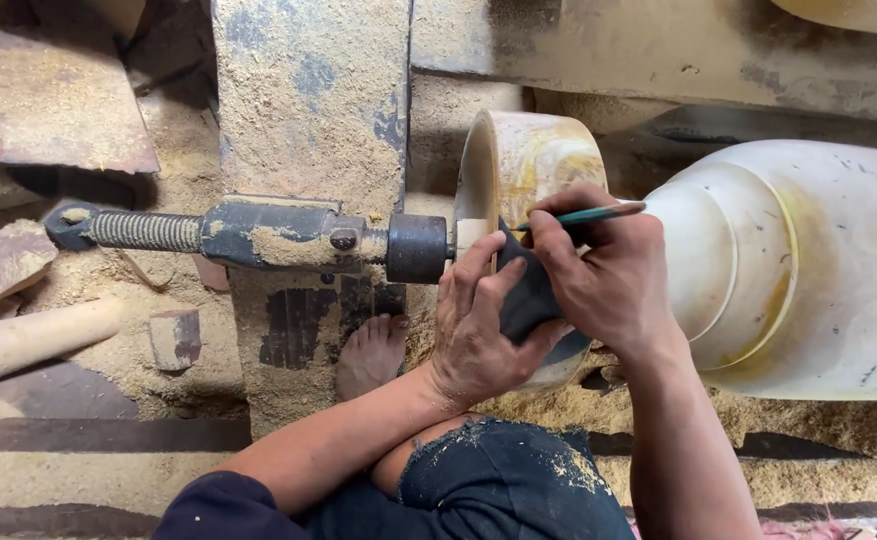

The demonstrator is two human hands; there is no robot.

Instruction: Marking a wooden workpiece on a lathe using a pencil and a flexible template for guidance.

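Head view: right hand [613, 285] holds thin brush [588, 215] against wooden workpiece [528, 160].

The left grip [478, 320] and the right grip [603, 270] meet on the wooden disc [528, 165], with a cloth [530, 295] pinched between them. The brush [588, 214] lies across the top of the right grip. Left of both grips, the metal spindle [258, 237] butts against the disc. Right of them sits the large drum [808, 270]. Below the left grip, a bare foot [370, 355] rests on sawdust [578, 410]. Far left lies a wooden rod [33, 338].
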